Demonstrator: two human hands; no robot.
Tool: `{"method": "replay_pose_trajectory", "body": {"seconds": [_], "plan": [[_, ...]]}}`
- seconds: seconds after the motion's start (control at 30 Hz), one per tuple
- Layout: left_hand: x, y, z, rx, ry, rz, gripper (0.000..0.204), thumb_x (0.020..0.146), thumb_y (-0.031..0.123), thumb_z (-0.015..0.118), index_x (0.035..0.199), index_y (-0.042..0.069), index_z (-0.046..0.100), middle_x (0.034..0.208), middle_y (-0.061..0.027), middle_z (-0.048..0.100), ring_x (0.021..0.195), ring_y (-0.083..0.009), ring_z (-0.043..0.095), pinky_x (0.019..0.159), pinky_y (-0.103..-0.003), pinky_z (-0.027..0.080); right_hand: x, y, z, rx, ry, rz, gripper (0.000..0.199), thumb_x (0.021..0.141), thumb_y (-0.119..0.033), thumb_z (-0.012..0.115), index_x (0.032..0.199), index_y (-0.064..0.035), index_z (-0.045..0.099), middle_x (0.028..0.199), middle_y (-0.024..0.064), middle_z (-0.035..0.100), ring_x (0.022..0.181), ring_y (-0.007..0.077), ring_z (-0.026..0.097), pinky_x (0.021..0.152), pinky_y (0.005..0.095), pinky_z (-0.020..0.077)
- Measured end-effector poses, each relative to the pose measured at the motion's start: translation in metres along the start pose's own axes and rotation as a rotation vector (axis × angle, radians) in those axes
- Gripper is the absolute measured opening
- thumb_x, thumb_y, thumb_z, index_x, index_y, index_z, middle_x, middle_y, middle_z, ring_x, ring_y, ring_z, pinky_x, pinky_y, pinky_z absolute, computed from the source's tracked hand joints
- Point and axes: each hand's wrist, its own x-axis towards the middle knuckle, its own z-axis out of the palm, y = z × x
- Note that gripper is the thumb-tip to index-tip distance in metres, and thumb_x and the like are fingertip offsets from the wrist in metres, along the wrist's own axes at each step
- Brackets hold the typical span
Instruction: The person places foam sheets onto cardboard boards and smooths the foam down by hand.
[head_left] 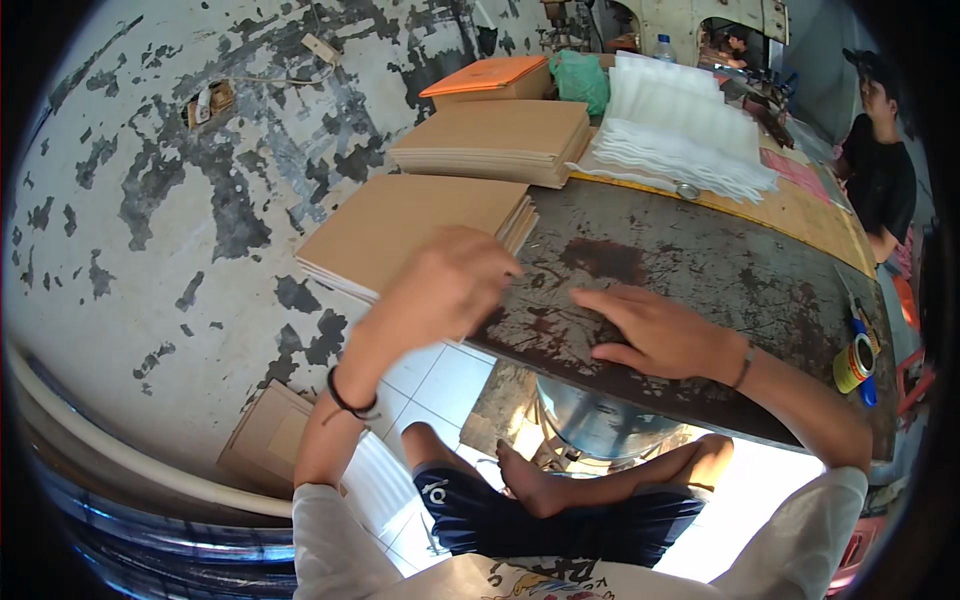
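My left hand (450,285), smeared by motion, is above the near right edge of a stack of flat brown cardboard sheets (410,225). Its fingers bend toward the right, and I cannot make out anything in them. Over the worn dark tabletop (700,260), my right hand (665,330) has its fingers stretched out and its thumb apart, holding nothing. The fingertips point left, toward the other hand, with a gap between the two. Whether the right palm touches the table is hard to tell.
Behind stands a second cardboard stack (500,140), with white foam sheets (680,130) and a green plastic bag (580,80) farther back. A yellow round container (855,362) and a blue-handled tool (866,388) lie at the table's right. Another person (885,160) is at far right.
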Motion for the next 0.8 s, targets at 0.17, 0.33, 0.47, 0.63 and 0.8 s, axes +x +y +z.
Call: {"method": "replay_pose_trajectory", "body": {"seconds": [0.17, 0.33, 0.47, 0.63, 0.8], "plan": [[0.044, 0.09, 0.069, -0.22, -0.173, 0.305, 0.026, 0.089, 0.024, 0.074, 0.107, 0.007, 0.066, 0.11, -0.0119, 0.067, 0.102, -0.0319, 0.065, 0.091, -0.042, 0.052, -0.073, 0.022, -0.038, 0.03, 0.108, 0.258, 0.062, 0.104, -0.038, 0.056, 0.153, -0.0064, 0.035, 0.125, 0.0197, 0.068, 0.111, 0.042, 0.064, 0.101, 0.0479, 0.0482], [0.059, 0.096, 0.125, -0.339, -0.106, 0.257, 0.044, 0.088, 0.031, 0.077, 0.116, 0.003, 0.059, 0.112, -0.0144, 0.066, 0.104, -0.034, 0.064, 0.094, -0.043, 0.05, -0.08, 0.041, -0.042, -0.043, 0.344, 0.284, 0.048, 0.105, -0.031, 0.049, 0.146, -0.007, 0.044, 0.105, 0.0156, 0.074, 0.106, 0.0416, 0.066, 0.098, 0.0486, 0.0478], [0.057, 0.092, 0.137, -0.45, 0.026, -0.019, 0.043, 0.085, 0.029, 0.08, 0.112, 0.003, 0.058, 0.116, -0.0153, 0.064, 0.112, -0.0389, 0.06, 0.098, -0.047, 0.046, -0.074, 0.042, -0.043, -0.079, 0.339, 0.253, 0.048, 0.103, -0.028, 0.052, 0.144, -0.0056, 0.046, 0.101, 0.0152, 0.073, 0.099, 0.0396, 0.065, 0.095, 0.049, 0.0462], [0.072, 0.099, 0.134, -0.175, -0.096, -0.002, 0.061, 0.079, 0.02, 0.086, 0.123, 0.006, 0.047, 0.129, -0.017, 0.059, 0.127, -0.0415, 0.051, 0.108, -0.05, 0.038, -0.085, 0.049, -0.032, -0.13, 0.29, 0.285, 0.05, 0.103, -0.031, 0.054, 0.145, -0.0056, 0.045, 0.101, 0.0127, 0.071, 0.1, 0.0365, 0.064, 0.095, 0.0488, 0.0445], [0.065, 0.092, 0.138, -0.329, -0.091, -0.064, 0.057, 0.084, 0.026, 0.083, 0.124, 0.005, 0.048, 0.135, -0.0204, 0.053, 0.131, -0.0439, 0.047, 0.112, -0.052, 0.034, -0.084, 0.048, -0.024, -0.197, 0.316, 0.264, 0.056, 0.102, -0.036, 0.055, 0.144, -0.0012, 0.044, 0.096, 0.014, 0.068, 0.101, 0.0342, 0.062, 0.101, 0.0472, 0.0399]]}}
